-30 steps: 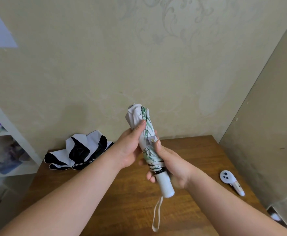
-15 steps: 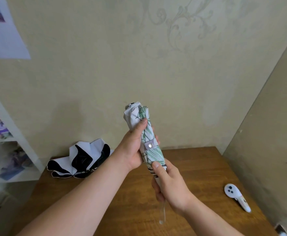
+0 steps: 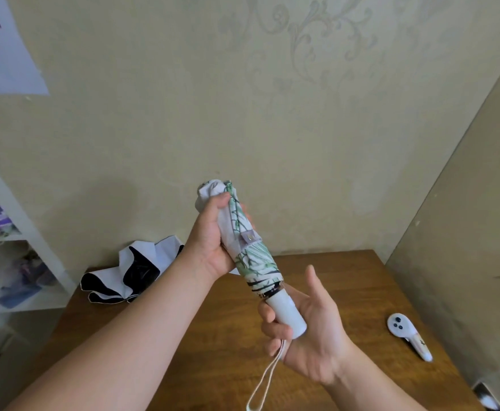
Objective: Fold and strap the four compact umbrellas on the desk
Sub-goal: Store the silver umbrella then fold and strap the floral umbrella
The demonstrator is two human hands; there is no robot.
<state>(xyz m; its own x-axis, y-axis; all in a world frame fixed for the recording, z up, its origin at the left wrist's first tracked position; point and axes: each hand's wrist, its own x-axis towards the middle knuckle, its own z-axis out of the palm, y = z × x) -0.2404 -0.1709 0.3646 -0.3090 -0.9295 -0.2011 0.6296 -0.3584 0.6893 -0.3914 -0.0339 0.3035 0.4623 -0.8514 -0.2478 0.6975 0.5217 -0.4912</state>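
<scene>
The left hand [image 3: 213,238] grips the leafy folded umbrella [image 3: 242,232]; the right hand [image 3: 308,327] curls fingers round its white handle [image 3: 287,315].

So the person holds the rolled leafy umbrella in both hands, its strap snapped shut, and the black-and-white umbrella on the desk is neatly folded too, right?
Not quite. The head view shows the black-and-white umbrella lying loose and spread on the desk, not folded. The rest holds: the left hand and right hand hold the rolled leafy umbrella, its strap snapped shut.
</scene>
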